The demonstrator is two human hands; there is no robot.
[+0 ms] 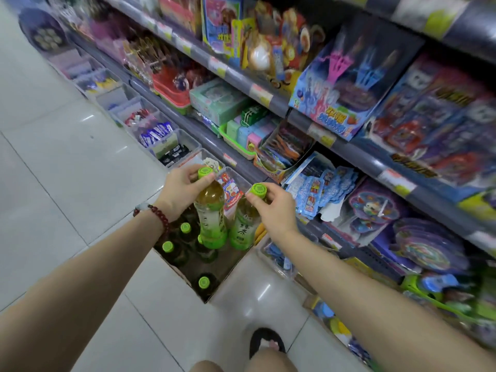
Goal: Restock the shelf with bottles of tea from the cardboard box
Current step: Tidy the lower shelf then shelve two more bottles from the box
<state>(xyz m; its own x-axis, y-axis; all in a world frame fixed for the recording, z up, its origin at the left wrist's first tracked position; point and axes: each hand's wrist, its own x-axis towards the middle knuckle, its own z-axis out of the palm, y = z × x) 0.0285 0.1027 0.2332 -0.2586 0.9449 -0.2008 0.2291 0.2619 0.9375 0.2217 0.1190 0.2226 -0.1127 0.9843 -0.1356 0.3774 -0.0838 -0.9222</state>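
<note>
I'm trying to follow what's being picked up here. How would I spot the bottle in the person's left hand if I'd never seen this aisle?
Find the open cardboard box on the white floor tiles beside the toy shelves. Two tea bottles are lifted above it; the left-hand bottle hangs by its green cap from the left hand, whose wrist wears a dark red bead bracelet. Its cap sits higher than the other lifted bottle.

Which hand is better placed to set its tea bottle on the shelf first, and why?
Probably the right hand. It pinches its bottle by the cap on the side nearer the shelves. The left hand grips its bottle further out, above the cardboard box.
</note>
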